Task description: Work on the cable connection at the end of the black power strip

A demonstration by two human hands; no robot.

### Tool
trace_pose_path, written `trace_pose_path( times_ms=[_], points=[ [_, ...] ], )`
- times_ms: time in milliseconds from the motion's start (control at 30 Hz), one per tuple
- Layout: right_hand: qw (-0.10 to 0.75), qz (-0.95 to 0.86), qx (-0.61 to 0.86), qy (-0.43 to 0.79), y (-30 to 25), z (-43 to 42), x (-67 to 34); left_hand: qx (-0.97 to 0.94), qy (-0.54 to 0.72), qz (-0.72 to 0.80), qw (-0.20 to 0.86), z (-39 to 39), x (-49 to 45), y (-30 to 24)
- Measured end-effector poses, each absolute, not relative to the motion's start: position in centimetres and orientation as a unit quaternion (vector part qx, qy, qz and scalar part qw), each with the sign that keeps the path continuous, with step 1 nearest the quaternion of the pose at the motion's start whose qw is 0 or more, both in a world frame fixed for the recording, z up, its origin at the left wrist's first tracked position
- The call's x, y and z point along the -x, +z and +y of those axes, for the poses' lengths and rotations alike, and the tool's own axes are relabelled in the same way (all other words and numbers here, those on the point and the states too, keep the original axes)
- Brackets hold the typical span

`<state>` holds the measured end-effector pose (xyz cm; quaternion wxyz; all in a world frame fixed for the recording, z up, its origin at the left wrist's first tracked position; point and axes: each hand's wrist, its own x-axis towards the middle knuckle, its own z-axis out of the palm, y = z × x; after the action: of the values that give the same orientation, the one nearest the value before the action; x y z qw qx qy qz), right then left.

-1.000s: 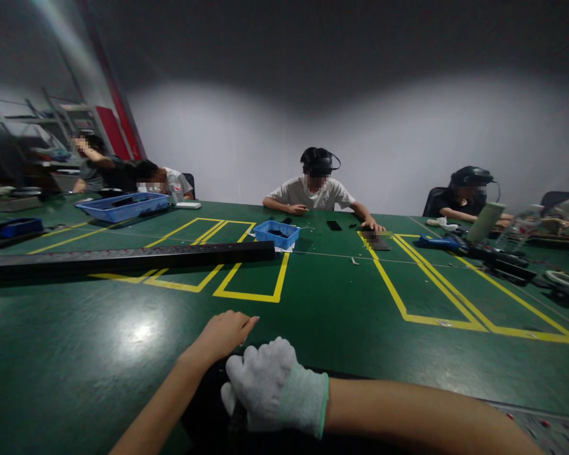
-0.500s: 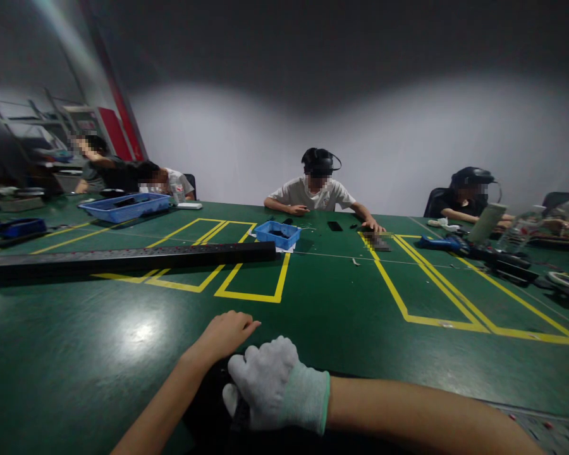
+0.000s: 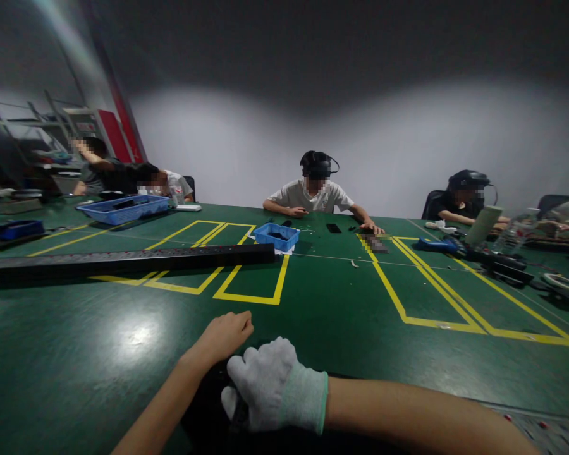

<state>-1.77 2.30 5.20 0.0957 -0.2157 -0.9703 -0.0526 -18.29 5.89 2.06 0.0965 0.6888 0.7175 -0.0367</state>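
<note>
My left hand (image 3: pixel 225 335) is bare and reaches in low over the table, its back toward me. Its fingers are curled under, and whatever they may hold is hidden. Just right of it and nearer to me, my right hand (image 3: pixel 265 379) wears a white knit glove with a green-edged cuff. The gloved fingers are closed round a dark piece (image 3: pixel 239 414) whose kind I cannot make out. Beneath both wrists lies a black shape, mostly covered by my hands and in shadow.
A long black bar with red dots (image 3: pixel 171 258) lies at left; a similar dotted strip (image 3: pixel 545 430) shows at lower right. Blue baskets (image 3: pixel 277 237) and yellow tape outlines (image 3: pixel 246 297) are on the green table (image 3: pixel 341 341). Co-workers sit opposite, one person (image 3: pixel 315 193) with a hand on the tabletop.
My left fingers have curled in slightly; one fingertip stuck out further before. My gloved right hand keeps nearly the same place and grip. The whole view has shifted very slightly.
</note>
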Motion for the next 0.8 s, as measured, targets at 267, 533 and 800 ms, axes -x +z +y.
trace_pose_path(
  times_ms=[267, 533, 800],
  points=[
    [0.103, -0.966, 0.222, -0.079, 5.0, 2.1, 1.8, -0.704, -0.03, 0.702, 0.106, 6.3, 18.8, 1.2],
    [0.173, -0.945, 0.22, -0.167, 3.1, 1.7, 1.9, -0.711, -0.03, 0.695, 0.104, 6.8, 19.3, 0.2],
    [0.212, -0.913, 0.249, -0.245, 2.4, 0.4, 2.0, -0.717, -0.026, 0.69, 0.095, 6.9, 19.4, -0.3]
  ],
)
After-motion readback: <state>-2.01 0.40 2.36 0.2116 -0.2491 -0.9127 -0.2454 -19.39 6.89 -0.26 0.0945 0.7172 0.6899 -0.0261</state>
